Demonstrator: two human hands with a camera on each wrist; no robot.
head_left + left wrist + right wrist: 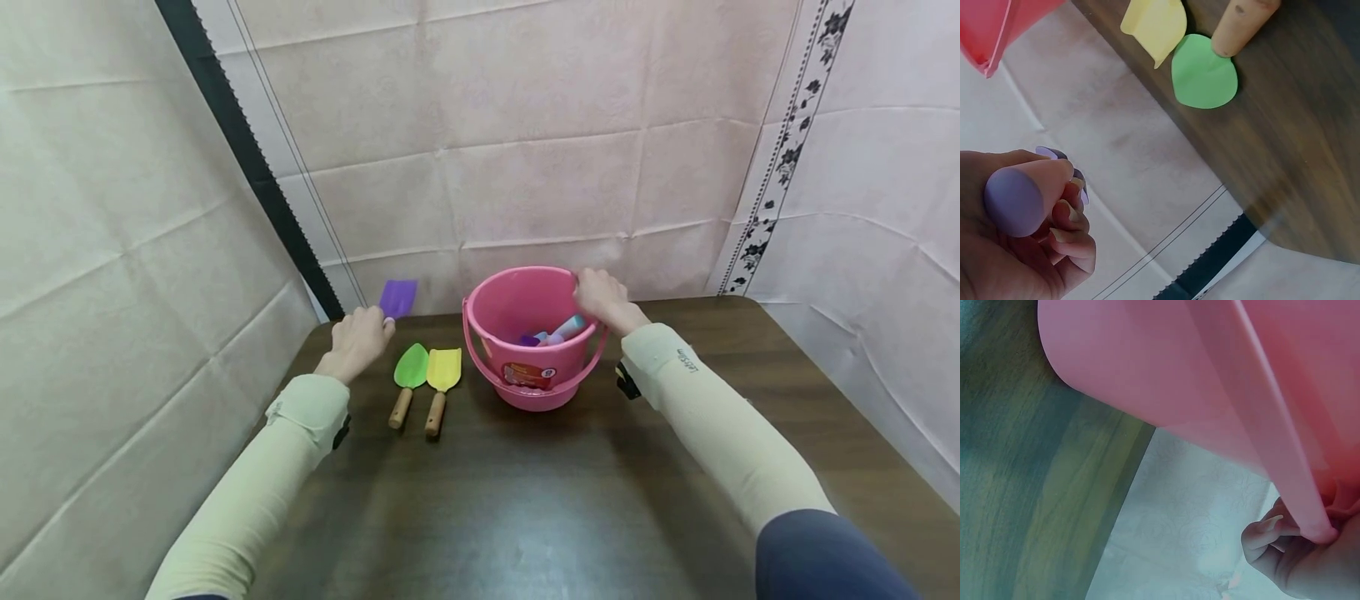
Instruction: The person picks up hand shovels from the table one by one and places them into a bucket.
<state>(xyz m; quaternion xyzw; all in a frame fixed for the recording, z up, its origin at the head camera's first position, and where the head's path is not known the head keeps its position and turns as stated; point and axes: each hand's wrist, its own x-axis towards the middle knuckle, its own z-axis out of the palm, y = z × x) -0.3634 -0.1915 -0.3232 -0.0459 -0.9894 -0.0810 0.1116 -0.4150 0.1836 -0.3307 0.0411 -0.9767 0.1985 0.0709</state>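
Note:
My left hand (358, 340) grips a purple toy shovel (397, 297) by its handle, its flat blade pointing away from me above the table's far left edge. In the left wrist view the handle's rounded purple end (1015, 201) sticks out of the curled fingers. My right hand (603, 298) holds the rim of a pink bucket (525, 367) at its right side, beside the spot where the handle joins. That handle (1260, 419) hangs down across the bucket's front. Inside lie several small things, among them a light blue piece (572, 327) and purple ones.
Left of the bucket, a green toy trowel (411, 367) and a yellow toy shovel (445, 371) lie side by side, wooden handles toward me. All stand on a dark wooden table (487, 508). Pale cloth (540, 192) hangs behind the table and along both sides.

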